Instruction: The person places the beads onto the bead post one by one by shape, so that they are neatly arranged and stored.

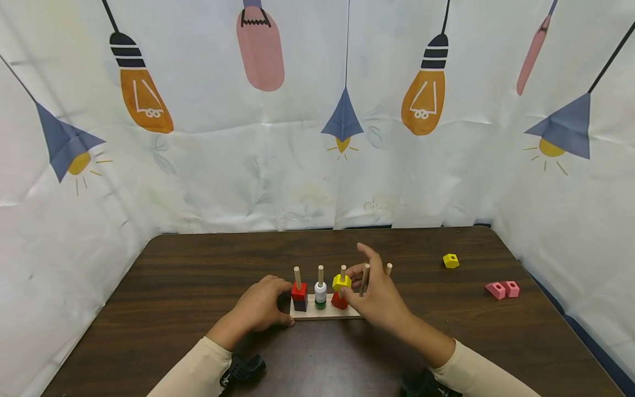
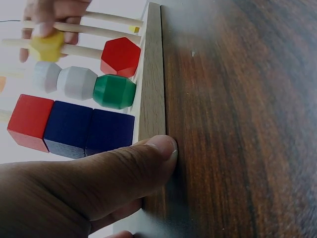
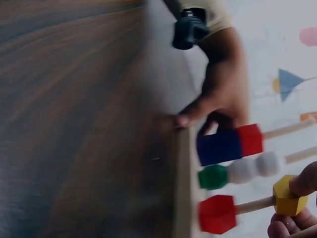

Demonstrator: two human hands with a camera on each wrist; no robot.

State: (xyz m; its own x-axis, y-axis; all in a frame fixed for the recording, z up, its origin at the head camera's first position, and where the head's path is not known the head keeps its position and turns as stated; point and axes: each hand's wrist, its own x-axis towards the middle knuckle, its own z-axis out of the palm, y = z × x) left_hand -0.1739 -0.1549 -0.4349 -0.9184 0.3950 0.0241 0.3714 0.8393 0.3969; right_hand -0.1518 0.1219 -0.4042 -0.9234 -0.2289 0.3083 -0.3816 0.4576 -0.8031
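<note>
A wooden peg board [image 1: 324, 315] with several upright pegs stands on the table. My left hand [image 1: 262, 304] grips its left end, the thumb against the front edge. A red cube [image 2: 29, 121] tops two dark blue cubes [image 2: 89, 128] on the leftmost peg. White beads [image 1: 320, 290] and a green bead [image 2: 114, 91] fill the second. On the third peg a red hexagonal block [image 3: 218, 214] sits at the base. Above it my right hand [image 1: 381, 298] pinches a yellow block [image 3: 287, 196], which is threaded partway down that peg. The right hand partly hides the last two pegs.
A loose yellow block [image 1: 451, 261] lies at the back right of the brown table [image 1: 198, 264]. Two pinkish-red blocks [image 1: 496, 290] lie together nearer the right edge. A patterned cloth [image 1: 297, 176] hangs behind and at both sides.
</note>
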